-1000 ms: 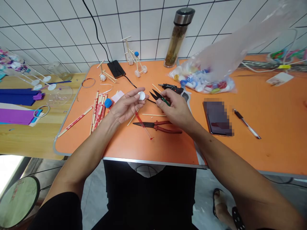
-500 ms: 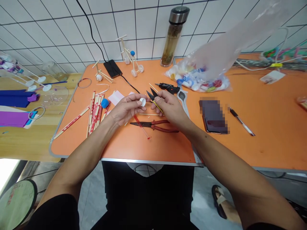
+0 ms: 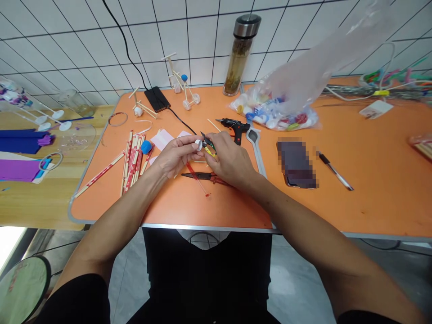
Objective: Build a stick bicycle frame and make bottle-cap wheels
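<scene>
My left hand (image 3: 178, 155) pinches a small white bottle cap (image 3: 198, 145) between thumb and fingers. Closed around small scissors (image 3: 209, 150) with dark blades and yellow handles, my right hand (image 3: 229, 155) is close beside it. The blade tips are right by the cap; I cannot tell whether they touch it. Below the hands lie needle-nose pliers (image 3: 197, 176), their red handles mostly hidden under my right hand, and a thin clear red strip (image 3: 199, 182). A blue cap (image 3: 146, 146) rests on red-and-cream wrapped sticks (image 3: 133, 164) left of my hands.
A black glue gun (image 3: 236, 127) lies behind my right hand. Farther back are stick models with cap wheels (image 3: 185, 92), a tea bottle (image 3: 239, 56) and a plastic bag of caps (image 3: 276, 108). A phone (image 3: 297, 163) and a pen (image 3: 335, 171) lie to the right.
My right hand has moved left and turned over more, bringing the scissors up to the white cap. It now covers the pliers' handles. The foot at lower right is out of view.
</scene>
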The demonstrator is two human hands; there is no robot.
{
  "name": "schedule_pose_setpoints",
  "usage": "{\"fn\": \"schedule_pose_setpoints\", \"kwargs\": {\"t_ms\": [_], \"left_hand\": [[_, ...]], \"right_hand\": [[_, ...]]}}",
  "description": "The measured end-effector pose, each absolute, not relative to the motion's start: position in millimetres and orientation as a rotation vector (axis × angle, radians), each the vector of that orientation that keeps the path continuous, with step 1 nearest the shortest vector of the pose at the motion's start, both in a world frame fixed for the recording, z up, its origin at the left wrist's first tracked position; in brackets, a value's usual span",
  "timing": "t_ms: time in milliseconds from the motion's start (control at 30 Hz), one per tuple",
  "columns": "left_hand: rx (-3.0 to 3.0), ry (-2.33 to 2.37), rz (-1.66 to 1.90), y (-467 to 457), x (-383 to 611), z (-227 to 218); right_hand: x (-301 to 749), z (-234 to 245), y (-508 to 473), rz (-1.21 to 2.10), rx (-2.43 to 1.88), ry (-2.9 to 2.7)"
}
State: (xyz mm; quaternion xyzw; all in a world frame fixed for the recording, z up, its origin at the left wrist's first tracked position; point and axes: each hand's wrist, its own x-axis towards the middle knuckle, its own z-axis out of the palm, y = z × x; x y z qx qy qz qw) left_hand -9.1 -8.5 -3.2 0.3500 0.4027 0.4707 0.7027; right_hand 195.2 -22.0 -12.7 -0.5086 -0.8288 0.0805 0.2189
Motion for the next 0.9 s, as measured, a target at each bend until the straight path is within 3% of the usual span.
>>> {"fn": "schedule_pose_setpoints", "kwargs": {"t_ms": [167,467,900], "left_hand": [[0.79,0.887,1.04,-7.0,-11.5,-3.9],[0.676,0.901,1.15,0.0,-14.1,-2.4],[0.662,0.855,1.151,1.4,-18.1,1.9]], "right_hand": [[197.4,-13.9,-19.3,0.172,-1.516,-2.352],[209.4,-25.7,1.9,0.841,-1.205,-1.794],[204.9,-13.1,3.8,1.335,-1.029,-1.208]]}}
